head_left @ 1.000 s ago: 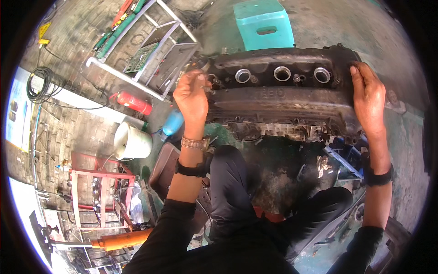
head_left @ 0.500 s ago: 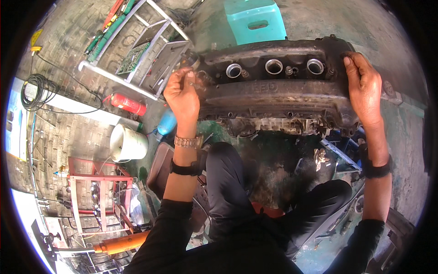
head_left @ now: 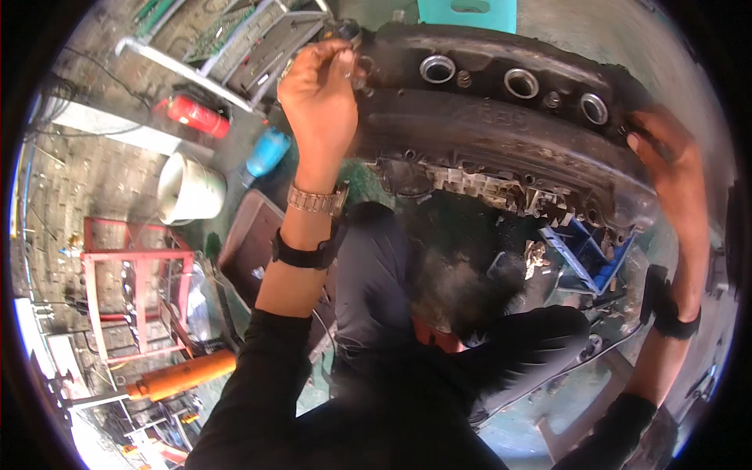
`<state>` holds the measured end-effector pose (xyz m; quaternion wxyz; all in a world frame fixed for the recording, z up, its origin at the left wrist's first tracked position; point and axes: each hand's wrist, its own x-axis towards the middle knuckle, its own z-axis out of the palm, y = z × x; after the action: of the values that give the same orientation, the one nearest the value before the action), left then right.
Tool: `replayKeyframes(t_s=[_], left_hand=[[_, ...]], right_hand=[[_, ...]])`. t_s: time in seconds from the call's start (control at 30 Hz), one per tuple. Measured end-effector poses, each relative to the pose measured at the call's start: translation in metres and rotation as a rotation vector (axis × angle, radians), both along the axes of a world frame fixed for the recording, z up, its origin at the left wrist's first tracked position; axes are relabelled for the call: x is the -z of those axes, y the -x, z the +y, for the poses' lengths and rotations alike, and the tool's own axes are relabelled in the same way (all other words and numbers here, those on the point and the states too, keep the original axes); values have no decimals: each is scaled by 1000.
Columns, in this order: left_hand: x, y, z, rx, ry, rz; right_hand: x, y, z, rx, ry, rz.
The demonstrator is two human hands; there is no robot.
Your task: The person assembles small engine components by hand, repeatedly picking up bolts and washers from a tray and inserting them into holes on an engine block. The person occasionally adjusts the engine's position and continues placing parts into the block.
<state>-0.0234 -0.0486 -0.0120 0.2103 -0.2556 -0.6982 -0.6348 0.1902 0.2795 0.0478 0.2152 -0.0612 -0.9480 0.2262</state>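
A dark, greasy valve cover (head_left: 486, 125) sits on an engine in front of me, tilted with its right end lower in view. Three round spark plug openings with pale metal rims run along its top, the middle rim (head_left: 521, 83) among them. My left hand (head_left: 319, 94) is held at the cover's left end, thumb and fingers pinched together; whatever they grip is too small to name. At the right end, my right hand (head_left: 672, 160) has its fingers curled and thumb bent in by a small dark fitting on the cover. What sits between those fingers is hidden.
A turquoise stool (head_left: 470, 14) stands beyond the engine. To the left are a metal rack (head_left: 227, 59), a red fire extinguisher (head_left: 198, 116), a white bucket (head_left: 190, 188), a blue bottle (head_left: 268, 153) and a red frame (head_left: 137, 270). A blue crate (head_left: 591, 258) lies below the engine.
The view has shifted and rotated, so the valve cover now slants down to the right. My right hand's fingers have curled further at the cover's right end; my left stays pinched.
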Motion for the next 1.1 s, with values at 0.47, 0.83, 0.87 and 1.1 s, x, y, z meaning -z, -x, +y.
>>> replayKeyframes(t_s=[0.47, 0.83, 0.87, 1.1], left_hand=[[16, 4, 3, 82, -216, 82], [14, 5, 0, 96, -142, 213], [12, 5, 1, 97, -138, 216], [9, -3, 5, 7, -112, 181]], right_hand=[[-17, 7, -1, -89, -177, -226], [-16, 5, 3, -47, 53, -285], [-15, 5, 4, -37, 56, -274], [-13, 3, 7, -68, 121, -273]])
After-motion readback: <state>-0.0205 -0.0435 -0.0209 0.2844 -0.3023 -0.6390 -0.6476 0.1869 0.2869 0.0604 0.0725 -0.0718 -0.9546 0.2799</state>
